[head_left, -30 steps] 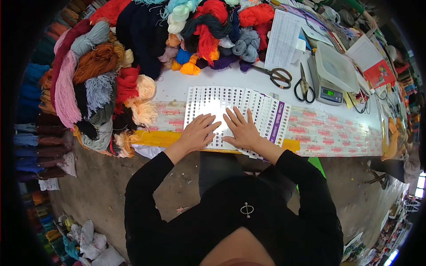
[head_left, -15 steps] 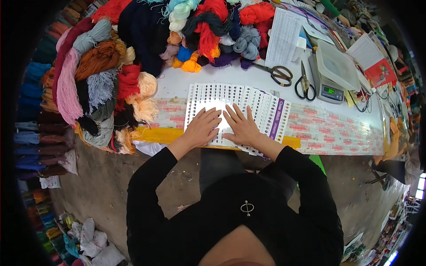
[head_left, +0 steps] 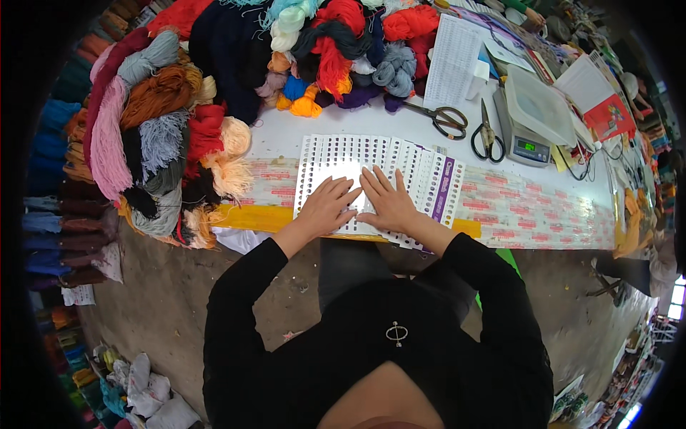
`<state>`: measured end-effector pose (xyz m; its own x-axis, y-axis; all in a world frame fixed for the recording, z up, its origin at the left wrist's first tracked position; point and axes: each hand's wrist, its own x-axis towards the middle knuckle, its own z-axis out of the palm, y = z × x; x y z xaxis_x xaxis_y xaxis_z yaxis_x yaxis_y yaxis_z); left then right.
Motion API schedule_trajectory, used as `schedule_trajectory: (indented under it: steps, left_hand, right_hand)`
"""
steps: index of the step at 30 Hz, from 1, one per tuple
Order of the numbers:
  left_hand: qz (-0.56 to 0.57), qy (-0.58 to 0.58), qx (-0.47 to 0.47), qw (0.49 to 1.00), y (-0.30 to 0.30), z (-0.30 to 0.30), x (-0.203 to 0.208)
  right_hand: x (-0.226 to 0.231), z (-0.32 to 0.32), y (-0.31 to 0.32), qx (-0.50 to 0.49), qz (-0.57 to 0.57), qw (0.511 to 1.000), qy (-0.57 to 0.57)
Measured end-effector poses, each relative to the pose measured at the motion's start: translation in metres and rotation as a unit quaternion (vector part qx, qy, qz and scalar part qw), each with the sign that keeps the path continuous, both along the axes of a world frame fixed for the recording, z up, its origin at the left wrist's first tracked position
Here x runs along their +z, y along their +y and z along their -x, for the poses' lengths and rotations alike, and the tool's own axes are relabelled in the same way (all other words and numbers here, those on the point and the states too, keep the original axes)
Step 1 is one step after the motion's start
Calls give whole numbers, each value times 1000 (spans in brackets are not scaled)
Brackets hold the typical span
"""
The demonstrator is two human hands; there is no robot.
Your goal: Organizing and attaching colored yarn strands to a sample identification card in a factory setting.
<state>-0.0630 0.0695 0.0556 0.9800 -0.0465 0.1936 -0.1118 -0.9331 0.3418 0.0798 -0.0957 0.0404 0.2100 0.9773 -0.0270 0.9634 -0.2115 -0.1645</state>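
Observation:
Several long white cards (head_left: 316, 152) lie fanned out and overlapping at the table's near edge. Rows of small dark, hole-like spots run along them, and a purple strip (head_left: 442, 189) marks one towards the right. My left hand (head_left: 327, 205) rests flat on the cards, its fingers stretched towards the right. Beside it my right hand (head_left: 390, 203) also lies flat, fingers spread and pointing away from me. The fingers of the two hands nearly meet in the middle. Neither hand grips anything; both cover part of the cards.
Yarn skeins (head_left: 153, 107) in many colours heap at the left and along the back. Black-handled scissors (head_left: 449, 121) and thread snips (head_left: 488, 139) lie beyond the cards. A digital scale (head_left: 529, 149) bears a clear plastic tray (head_left: 540, 104). Printed sheets (head_left: 452, 61) stand behind.
My left hand has shifted very slightly towards my right hand. Both hands stay flat on the cards. At the far upper right, a person's green-sleeved arm has moved up and left.

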Motion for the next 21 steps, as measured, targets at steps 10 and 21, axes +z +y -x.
schedule_trajectory:
  steps: [10,21]
  left_hand:
    - [34,-13,-12,999,-5,-8,-11]
    - [51,-11,-5,999,-7,-10,-3]
  right_hand:
    - [-1,-8,-12,-8,6,1000,-1]
    - [1,-12,-14,5,16,1000,-6]
